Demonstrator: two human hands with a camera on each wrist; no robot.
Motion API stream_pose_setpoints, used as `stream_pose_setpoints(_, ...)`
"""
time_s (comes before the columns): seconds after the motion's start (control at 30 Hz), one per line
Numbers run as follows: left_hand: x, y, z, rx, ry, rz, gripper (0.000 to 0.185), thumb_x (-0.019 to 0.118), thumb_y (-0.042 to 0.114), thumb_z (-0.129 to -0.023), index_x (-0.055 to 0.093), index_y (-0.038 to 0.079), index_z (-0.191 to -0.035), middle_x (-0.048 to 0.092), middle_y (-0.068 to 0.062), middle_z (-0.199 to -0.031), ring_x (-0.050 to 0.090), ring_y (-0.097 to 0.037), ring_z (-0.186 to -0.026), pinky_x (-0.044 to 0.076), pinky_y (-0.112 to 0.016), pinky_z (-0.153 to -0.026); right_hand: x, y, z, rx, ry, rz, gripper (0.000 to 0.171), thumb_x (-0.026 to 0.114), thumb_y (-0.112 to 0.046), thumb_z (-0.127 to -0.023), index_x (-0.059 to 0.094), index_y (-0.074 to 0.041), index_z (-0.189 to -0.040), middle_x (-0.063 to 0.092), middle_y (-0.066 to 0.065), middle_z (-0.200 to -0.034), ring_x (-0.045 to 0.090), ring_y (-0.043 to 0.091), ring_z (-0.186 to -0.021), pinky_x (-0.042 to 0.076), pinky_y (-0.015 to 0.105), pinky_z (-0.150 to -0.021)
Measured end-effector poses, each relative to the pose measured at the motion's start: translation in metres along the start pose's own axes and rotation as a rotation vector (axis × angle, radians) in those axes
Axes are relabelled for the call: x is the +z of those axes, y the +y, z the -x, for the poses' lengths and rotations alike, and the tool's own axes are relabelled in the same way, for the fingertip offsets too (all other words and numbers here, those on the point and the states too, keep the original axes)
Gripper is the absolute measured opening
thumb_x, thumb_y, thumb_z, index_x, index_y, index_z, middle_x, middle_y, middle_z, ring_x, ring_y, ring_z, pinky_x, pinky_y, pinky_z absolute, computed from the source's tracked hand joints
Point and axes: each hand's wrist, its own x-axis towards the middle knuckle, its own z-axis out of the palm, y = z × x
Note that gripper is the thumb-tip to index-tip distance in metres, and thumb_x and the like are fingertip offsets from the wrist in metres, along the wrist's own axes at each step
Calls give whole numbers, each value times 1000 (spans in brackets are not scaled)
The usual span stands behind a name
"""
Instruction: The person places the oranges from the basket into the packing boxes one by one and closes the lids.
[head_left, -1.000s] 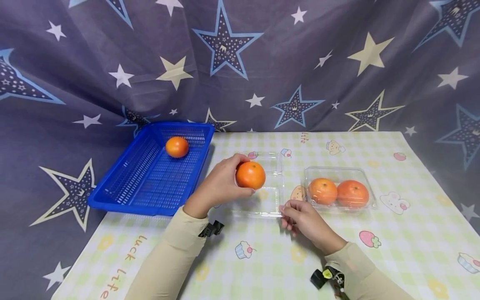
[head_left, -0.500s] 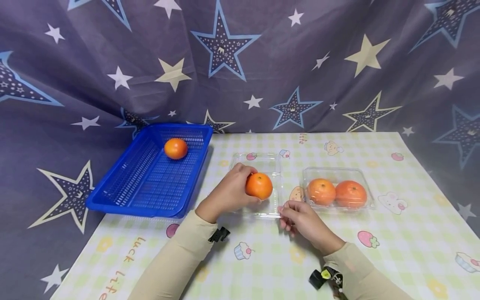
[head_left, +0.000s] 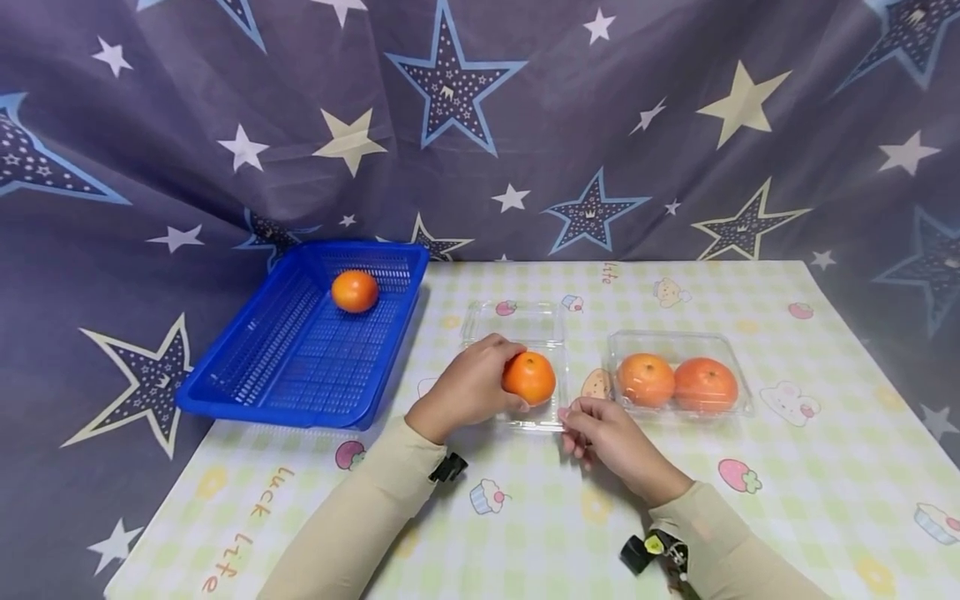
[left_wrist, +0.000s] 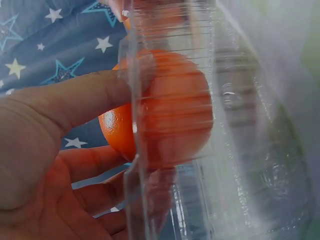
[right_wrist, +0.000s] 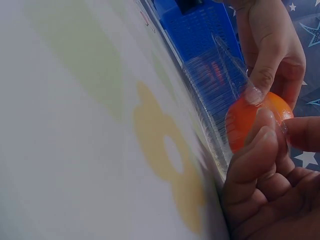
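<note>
On a checked tablecloth (head_left: 525, 517), left hand (head_left: 468, 390) gripped an orange (head_left: 529, 377) inside a clear tray (head_left: 517, 333), whose corner right hand (head_left: 609, 437) pinched.

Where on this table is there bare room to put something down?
Free: the near right corner of the tablecloth, in front of the closed clear box of two oranges; the far strip behind both boxes; most of the blue basket, holding one orange. Crowded: the middle, where left hand, held orange, open clear box and right hand meet.
</note>
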Motion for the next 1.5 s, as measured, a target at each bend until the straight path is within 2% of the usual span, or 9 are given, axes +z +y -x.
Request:
stream_pose_setpoints(0.3,4,1,-1,-2,-17,-9,78,95,31,-73,63,8,-140,66,-6,-130,64,-24,-117,51,-42,-106,0,-1,1,-9,8,-9,30,59,-24,-104,56,3,-93,62,8,-72,53,15,-60,48,27,-49)
stream_pose_setpoints(0.73,11,-2,-3,-18,-22,14,76,97,29,-70,65,7,-135,66,-6,-128,65,-23,-114,53,-40,-104,1,0,1,-33,-19,-19,31,58,-24,-105,57,5,-93,62,10,-74,54,14,-60,48,26,-49)
stream_pose_setpoints(1.5,10,-4,-2,-21,-29,21,79,96,31,-70,62,5,-137,64,-8,-137,63,-25,-122,51,-42,-107,1,2,-1,-15,-6,-31,35,54,-26,-107,57,7,-96,62,8,-71,53,14,-59,49,27,-49)
